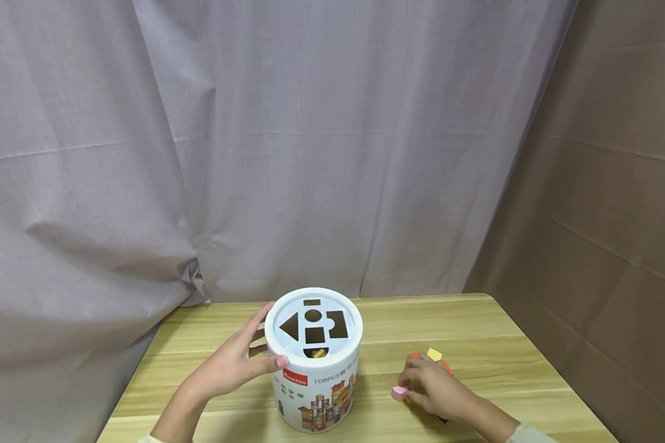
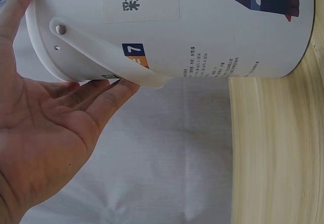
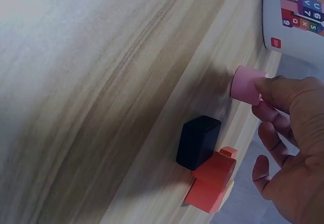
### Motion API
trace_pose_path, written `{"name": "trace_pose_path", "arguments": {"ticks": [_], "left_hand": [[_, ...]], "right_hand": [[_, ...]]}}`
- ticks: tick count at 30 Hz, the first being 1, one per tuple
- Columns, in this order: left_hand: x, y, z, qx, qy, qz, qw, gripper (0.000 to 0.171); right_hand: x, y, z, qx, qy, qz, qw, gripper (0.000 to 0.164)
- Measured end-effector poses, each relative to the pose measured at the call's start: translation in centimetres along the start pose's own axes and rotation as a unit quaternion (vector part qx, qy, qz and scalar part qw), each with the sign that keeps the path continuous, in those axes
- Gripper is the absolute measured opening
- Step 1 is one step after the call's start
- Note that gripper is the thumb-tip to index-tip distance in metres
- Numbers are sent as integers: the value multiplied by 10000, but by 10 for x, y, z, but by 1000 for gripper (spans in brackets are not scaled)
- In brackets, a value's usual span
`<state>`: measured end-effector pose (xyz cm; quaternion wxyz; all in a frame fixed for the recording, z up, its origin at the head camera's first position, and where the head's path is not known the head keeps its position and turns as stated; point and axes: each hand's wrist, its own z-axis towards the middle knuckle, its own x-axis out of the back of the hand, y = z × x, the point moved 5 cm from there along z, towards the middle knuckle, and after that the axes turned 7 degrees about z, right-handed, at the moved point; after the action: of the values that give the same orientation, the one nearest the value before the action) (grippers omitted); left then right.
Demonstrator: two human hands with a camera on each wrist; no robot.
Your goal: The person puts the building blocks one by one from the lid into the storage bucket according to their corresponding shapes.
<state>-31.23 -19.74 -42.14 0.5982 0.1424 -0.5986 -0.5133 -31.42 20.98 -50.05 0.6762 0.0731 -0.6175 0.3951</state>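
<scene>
A white toy-block bucket (image 1: 288, 403) stands upright on the table, its lid (image 1: 330, 303) cut with several shaped holes. My left hand (image 1: 229, 363) holds it near the top, thumb on the front and fingers round the left side. In the left wrist view the hand (image 2: 55, 127) lies by the bucket's white handle (image 2: 96, 54). My right hand (image 1: 435, 391) pinches a pink cylinder block (image 3: 246, 84) between thumb and fingers, right of the bucket. Close to that hand lie a black block (image 3: 198, 142), orange-red blocks (image 3: 206, 193) and a yellow block (image 1: 435, 354).
The wooden table (image 1: 216, 424) reaches back to a grey curtain (image 1: 310, 154). A brownish cloth wall (image 1: 604, 246) rises along the right side. Through one lid hole a yellow piece (image 1: 318, 354) shows inside the bucket.
</scene>
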Motion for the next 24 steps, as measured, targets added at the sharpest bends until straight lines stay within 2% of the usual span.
{"name": "trace_pose_path", "arguments": {"ticks": [5, 11, 16, 24], "left_hand": [[1, -1, -1, 28, 29, 20, 10000, 111], [0, -4, 0, 198, 50, 3, 9998, 112], [-2, -5, 0, 258, 33, -25, 9997, 113], [-1, -4, 0, 263, 65, 111, 9996, 116]], "right_hand": [[-3, 1, 1, 61, 112, -10, 9999, 12], [-1, -2, 0, 63, 330, -19, 9994, 19], [12, -4, -3, 71, 527, 182, 9984, 25], [39, -14, 3, 422, 887, 379, 9944, 30]]}}
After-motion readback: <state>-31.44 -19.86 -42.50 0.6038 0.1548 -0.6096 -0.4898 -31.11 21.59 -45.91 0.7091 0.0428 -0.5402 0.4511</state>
